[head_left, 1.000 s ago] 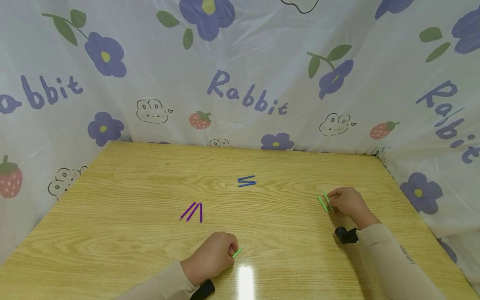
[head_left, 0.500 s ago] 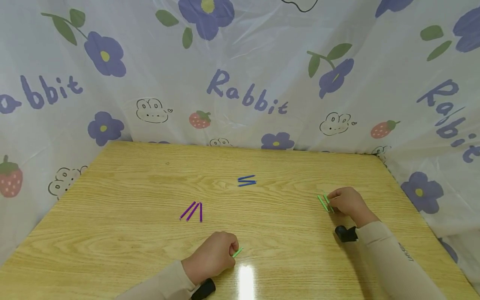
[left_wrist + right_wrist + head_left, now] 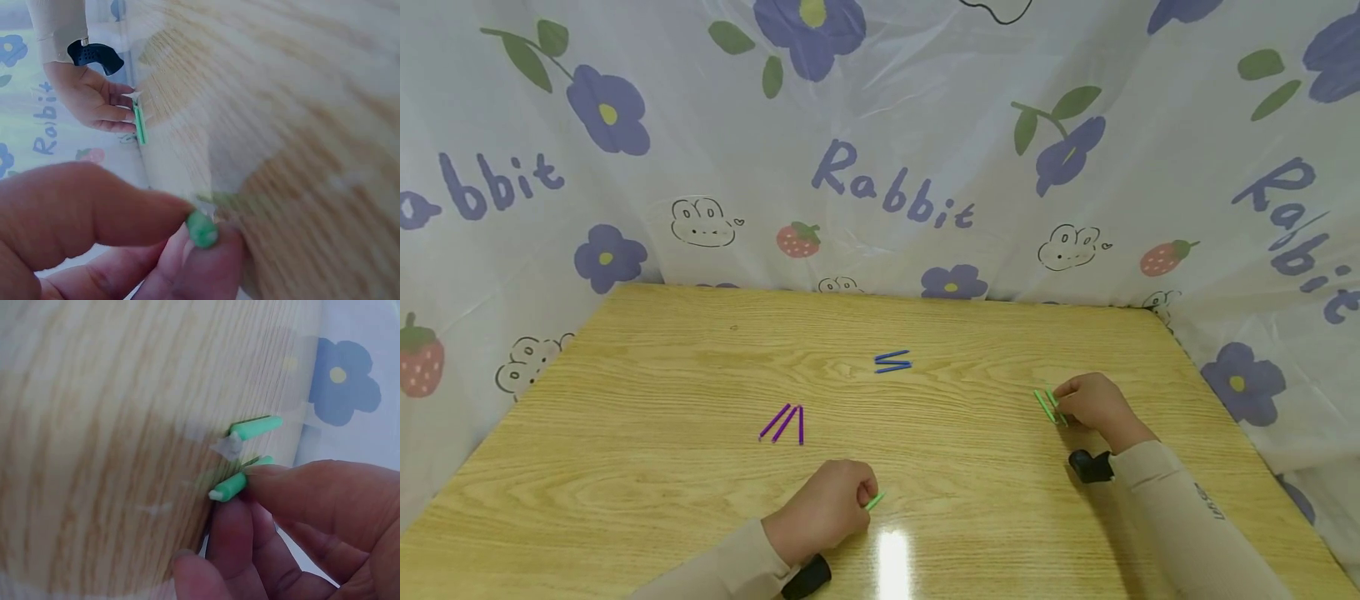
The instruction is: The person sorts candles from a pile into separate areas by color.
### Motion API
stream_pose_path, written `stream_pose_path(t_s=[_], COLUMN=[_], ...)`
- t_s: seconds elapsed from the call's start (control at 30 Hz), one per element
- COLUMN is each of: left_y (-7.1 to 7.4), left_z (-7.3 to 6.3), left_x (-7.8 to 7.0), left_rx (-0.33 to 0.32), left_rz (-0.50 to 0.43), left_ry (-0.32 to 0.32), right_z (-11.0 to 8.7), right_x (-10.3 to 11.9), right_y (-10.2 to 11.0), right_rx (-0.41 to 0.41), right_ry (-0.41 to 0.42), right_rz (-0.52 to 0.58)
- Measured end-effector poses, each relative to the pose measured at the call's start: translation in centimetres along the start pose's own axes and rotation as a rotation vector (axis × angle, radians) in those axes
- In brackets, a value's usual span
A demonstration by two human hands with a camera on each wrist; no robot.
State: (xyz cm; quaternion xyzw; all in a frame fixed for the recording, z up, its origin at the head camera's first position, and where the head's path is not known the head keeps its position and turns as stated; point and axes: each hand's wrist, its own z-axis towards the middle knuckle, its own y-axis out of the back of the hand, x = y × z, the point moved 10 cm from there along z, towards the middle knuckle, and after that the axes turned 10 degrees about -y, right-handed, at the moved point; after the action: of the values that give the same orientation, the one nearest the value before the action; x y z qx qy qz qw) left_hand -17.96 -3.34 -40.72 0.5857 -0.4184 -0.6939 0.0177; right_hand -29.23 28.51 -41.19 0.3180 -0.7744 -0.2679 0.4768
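Note:
In the head view my left hand (image 3: 823,508) is low over the near middle of the table, pinching a thin green candle (image 3: 875,502) between thumb and finger. Its round end (image 3: 202,230) faces the left wrist camera. Farther right, my right hand (image 3: 1097,406) pinches a second green candle (image 3: 232,487), which has a white wick, at the tabletop. Just left of that lies another green candle (image 3: 1045,406), close by but apart and untouched. In the right wrist view this loose candle (image 3: 257,428) sits above the pinched one, nearly parallel to it.
Several slim purple candles (image 3: 786,423) lie fanned out left of centre on the wooden table (image 3: 647,358). Near the middle back are several blue candles (image 3: 892,362) in a zigzag. A printed curtain (image 3: 895,108) closes off the back and sides.

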Motion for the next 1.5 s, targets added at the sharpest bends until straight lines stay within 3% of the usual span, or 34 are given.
stream_pose_path(t_s=[0.3, 0.7, 1.17, 1.5], left_y=[0.9, 1.5, 1.0, 0.3], left_z=[0.3, 1.5, 4.0, 6.1], left_x=[-0.5, 0.2, 0.5, 0.4], left_rx=[-0.095, -0.181, -0.218, -0.222], left_rz=[-0.048, -0.201, -0.284, -0.35], left_ry=[-0.062, -0.018, 0.001, 0.062], right_z=[0.0, -0.1, -0.2, -0.3], right_x=[0.1, 0.4, 0.6, 0.8], right_y=[0.0, 0.0, 0.0, 0.0], right_rx=[-0.009, -0.027, -0.02, -0.023], right_ry=[-0.003, 0.011, 0.024, 0.031], right_rz=[-0.025, -0.086, -0.084, -0.093])
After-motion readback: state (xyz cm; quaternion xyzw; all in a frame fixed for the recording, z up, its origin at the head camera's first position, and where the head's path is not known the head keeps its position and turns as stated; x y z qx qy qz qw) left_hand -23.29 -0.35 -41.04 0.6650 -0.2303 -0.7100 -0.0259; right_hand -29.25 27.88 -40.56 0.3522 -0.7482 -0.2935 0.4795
